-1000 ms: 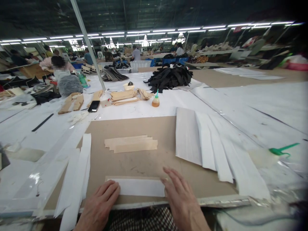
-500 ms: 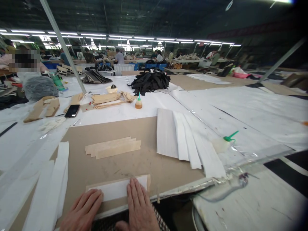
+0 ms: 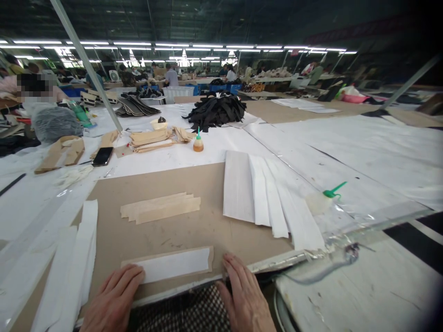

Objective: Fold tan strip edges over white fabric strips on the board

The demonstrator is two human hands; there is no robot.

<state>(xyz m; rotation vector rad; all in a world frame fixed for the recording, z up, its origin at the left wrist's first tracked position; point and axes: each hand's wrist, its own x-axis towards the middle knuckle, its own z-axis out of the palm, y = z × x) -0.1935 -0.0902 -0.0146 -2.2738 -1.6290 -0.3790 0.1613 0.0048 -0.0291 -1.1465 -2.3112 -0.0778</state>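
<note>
A white strip (image 3: 176, 266) lies on a slightly larger tan strip (image 3: 211, 249) near the front edge of the brown board (image 3: 166, 237). My left hand (image 3: 114, 295) rests flat over the strips' left end, its fingers stretched out close together. Just right of the strips, my right hand (image 3: 247, 295) is open and holds nothing, fingertips at the board's edge and thumb apart. Farther back on the board is a small overlapping stack of tan strips (image 3: 161, 207). White strips (image 3: 238, 189) are fanned out at the right, and more white strips (image 3: 74, 258) lie at the left.
A green-tipped bottle (image 3: 198, 143) of amber liquid stands behind the board; another green-nozzled bottle (image 3: 320, 200) is at the right. A phone (image 3: 103, 157), tan pieces (image 3: 152, 138) and a black heap (image 3: 216, 110) lie farther back. A metal pole (image 3: 86, 64) rises at the left.
My right hand has slid right, off the white strip, uncovering its right end. My left hand stays over the left end. The view has shifted slightly.
</note>
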